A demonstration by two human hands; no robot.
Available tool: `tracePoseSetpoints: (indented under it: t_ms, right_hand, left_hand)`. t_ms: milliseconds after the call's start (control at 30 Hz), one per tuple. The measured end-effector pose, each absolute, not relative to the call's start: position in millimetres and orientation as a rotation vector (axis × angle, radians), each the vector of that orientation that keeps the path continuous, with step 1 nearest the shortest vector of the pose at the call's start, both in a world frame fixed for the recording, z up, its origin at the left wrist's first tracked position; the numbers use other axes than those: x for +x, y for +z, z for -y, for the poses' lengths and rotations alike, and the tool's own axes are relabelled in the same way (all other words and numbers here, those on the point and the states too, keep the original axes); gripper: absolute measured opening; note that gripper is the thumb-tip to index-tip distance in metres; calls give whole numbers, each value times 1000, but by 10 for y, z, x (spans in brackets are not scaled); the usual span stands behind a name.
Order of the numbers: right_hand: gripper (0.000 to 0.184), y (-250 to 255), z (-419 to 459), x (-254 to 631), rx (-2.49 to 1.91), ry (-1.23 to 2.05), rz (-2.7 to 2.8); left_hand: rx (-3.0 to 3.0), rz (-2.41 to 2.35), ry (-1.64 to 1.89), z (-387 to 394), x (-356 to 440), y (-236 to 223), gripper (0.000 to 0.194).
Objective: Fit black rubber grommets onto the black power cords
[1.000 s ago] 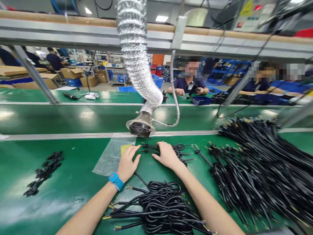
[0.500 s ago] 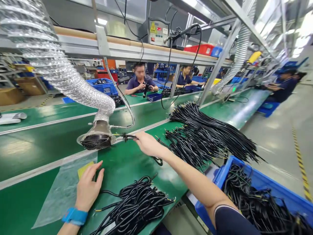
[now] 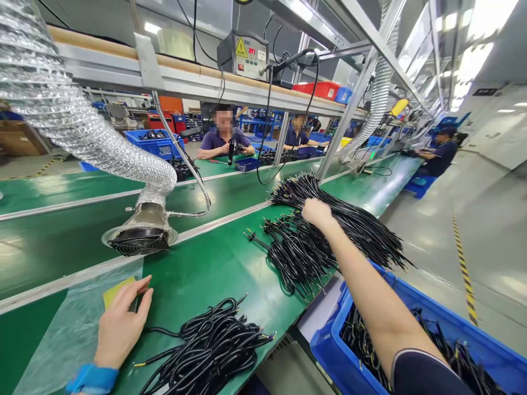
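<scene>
My left hand point(image 3: 119, 323), with a blue wristband point(image 3: 94, 378), hovers over a clear plastic sheet point(image 3: 78, 307). Its fingers are stretched and apart, and a flat yellow piece point(image 3: 115, 293) shows just behind them. Out ahead, my right hand point(image 3: 317, 213) is curled at the edge of a bundle of long straight black cables point(image 3: 358, 219). Its fingertips are hidden, so what they hold cannot be made out. Below that hand lies a pile of folded black cables point(image 3: 300, 252), with one cable end point(image 3: 255, 238) jutting left. Nearer me is a heap of coiled black cables point(image 3: 214, 345).
A fume hood point(image 3: 142, 233) on a silver duct point(image 3: 102, 137) hangs left of centre. A blue bin point(image 3: 329, 351) of black cables stands at lower right. A metal shelf point(image 3: 197, 77) crosses above, carrying a control box point(image 3: 247, 55). Several people sit at benches beyond.
My right hand has moved right, from near the hood to the long cables. The cable it held now lies on the folded pile. My view has turned right; my left hand stays open.
</scene>
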State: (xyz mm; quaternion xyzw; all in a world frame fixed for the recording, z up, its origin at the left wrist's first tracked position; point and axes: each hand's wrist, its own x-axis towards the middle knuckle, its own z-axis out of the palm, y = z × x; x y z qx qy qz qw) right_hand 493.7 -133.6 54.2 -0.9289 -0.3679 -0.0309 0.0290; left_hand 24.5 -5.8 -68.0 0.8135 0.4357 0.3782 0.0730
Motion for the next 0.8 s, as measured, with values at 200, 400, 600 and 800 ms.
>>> tracePoseSetpoints:
  t_ms: [200,400,600,800]
  right_hand:
    - [55,-235,1213,5049,-2758,45,1070]
    - [43,-191,1107,5085,-2553,-121,1079]
    - [41,-119,1225,4182,-2142,-347,1675]
    - [33,-90,1571,3498,-1911,40,2025]
  left_hand:
    - [2464,-1261,1155,76,260,-660,30]
    - [2442,-1240,1161,81,268,-660,28]
    - [2400,-1200,1154,82,266,-678,26]
    - [2372,-1193,1191,110,316,-669,22]
